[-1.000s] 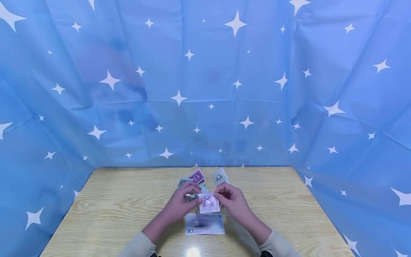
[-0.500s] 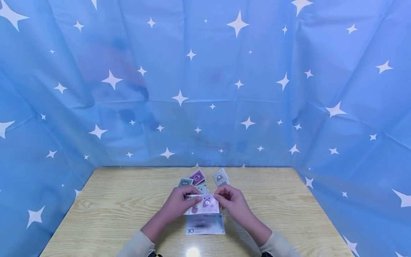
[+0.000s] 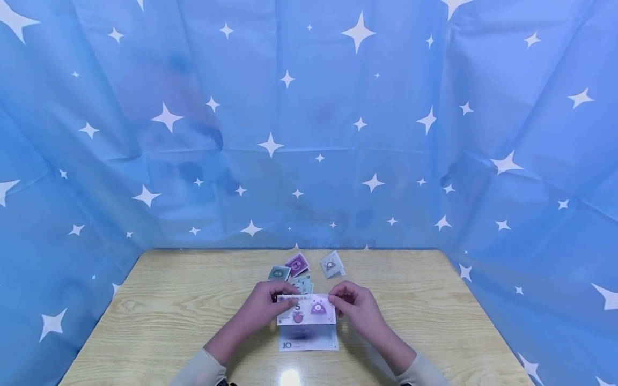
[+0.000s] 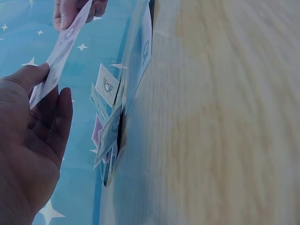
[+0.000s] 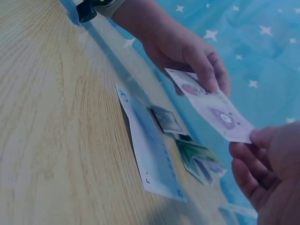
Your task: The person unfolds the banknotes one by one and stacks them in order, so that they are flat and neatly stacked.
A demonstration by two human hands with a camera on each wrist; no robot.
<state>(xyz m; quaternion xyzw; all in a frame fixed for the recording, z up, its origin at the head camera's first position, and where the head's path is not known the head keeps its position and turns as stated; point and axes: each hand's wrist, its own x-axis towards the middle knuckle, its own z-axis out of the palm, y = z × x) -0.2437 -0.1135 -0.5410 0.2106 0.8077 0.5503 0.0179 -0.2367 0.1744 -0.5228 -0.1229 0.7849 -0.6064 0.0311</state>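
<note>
1. Nearest the person, directly below both hands, a pale blue ten note [image 3: 308, 339] lies flat on the wooden table [image 3: 159, 305], with its "10" at the corner under the left hand.
2. The left hand [image 3: 264, 308] pinches the left end of a purple five note [image 3: 306, 310] between thumb and curled fingers; the left wrist view shows the thumb [image 4: 29, 77] pressed on the paper's edge.
3. The right hand [image 3: 356, 306] pinches the right end of the same note between thumb and fingertips, as the right wrist view shows [image 5: 262, 140].
4. The purple five note is stretched open between the two hands and held above the table, just over the far edge of the ten note. The right wrist view shows it clear of the table and tilted.
5. Just beyond the left hand's fingers lies a greenish folded note [image 3: 303, 283], partly hidden by the held note.
6. A little farther, beyond the left hand, a grey-green folded note [image 3: 279, 273] and a dark purple folded note [image 3: 296, 264] lie close together.
7. Beyond the right hand, apart from those, a pale grey folded note [image 3: 332, 265] stands slightly raised along its crease.
8. Farthest, past the table's back edge and along both sides, hangs a blue star-printed cloth [image 3: 309, 134].
</note>
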